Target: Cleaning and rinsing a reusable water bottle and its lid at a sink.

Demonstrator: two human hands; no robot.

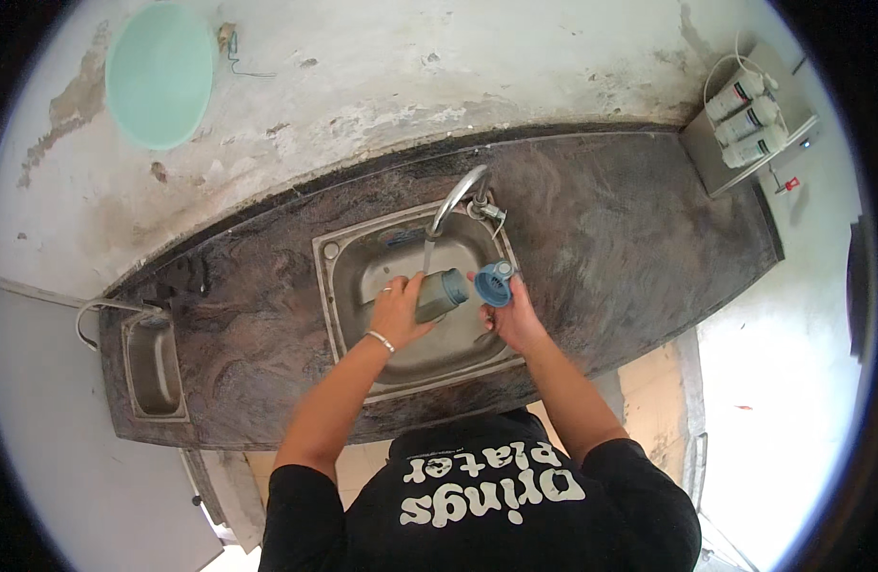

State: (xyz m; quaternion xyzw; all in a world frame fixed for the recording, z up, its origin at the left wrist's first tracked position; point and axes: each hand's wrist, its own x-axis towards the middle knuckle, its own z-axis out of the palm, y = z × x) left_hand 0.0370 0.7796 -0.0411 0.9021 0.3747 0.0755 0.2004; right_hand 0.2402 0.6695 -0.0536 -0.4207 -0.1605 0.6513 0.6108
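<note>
My left hand point(398, 313) is wrapped round a greenish see-through water bottle point(436, 297), which lies tilted over the sink with its open blue-rimmed mouth toward the right. A round blue bottle lid point(494, 286) is gripped in my right hand point(517, 319), its inner side facing up and a little apart from the bottle's mouth. Both hands are above the steel sink point(439, 357). From the curved chrome faucet point(457, 194) a stream of water comes down just behind my left hand; whether it strikes the bottle I cannot tell.
Dark stone countertop point(610, 219) surrounds the sink. A small second basin point(155, 367) with its own faucet lies at the far left. At the back right stands a water filter unit point(751, 124) with white cartridges. A mint-green tub point(161, 76) hangs on the peeling wall.
</note>
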